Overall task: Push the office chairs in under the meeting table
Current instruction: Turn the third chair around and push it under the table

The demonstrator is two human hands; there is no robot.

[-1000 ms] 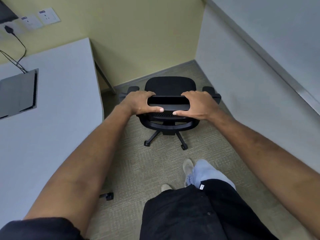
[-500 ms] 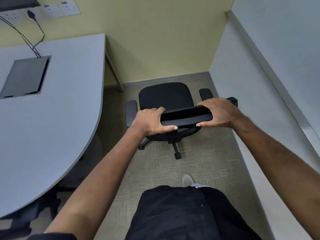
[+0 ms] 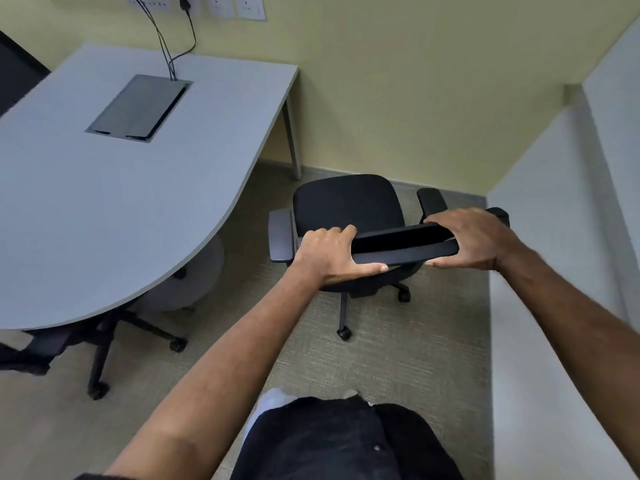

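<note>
Since half a second ago your view has swung left, so more of the bench [image 3: 114, 202] and its far right corner shows, and the office chair [image 3: 346, 206] you hold now sits off the bench's right edge, with the seat clear of the top and bare carpet [image 3: 398, 358] between its left armrest [image 3: 281, 235] and the curved edge. Your left hand [image 3: 329, 254] is closed over the left end of the chair's backrest top [image 3: 403, 245], fingers curled over the far side and thumb pressed along the near side. Your right hand [image 3: 474, 239] is closed over the right end of the same bar in the same way, thumb underneath toward you. Both forearms reach out nearly straight. The chair faces the yellow wall [image 3: 398, 98], its seat near the wall's foot and just right of the bench leg [image 3: 292, 140] at the far right corner; a castor [image 3: 344, 333] stands on the carpet nearest you. A second chair [image 3: 104, 337] stands tucked under the bench's near curved edge, only its base and castors showing. A grey cable hatch [image 3: 138, 109] is set in the bench top toward the far edge, with cables [image 3: 166, 39] running up to wall sockets.
</note>
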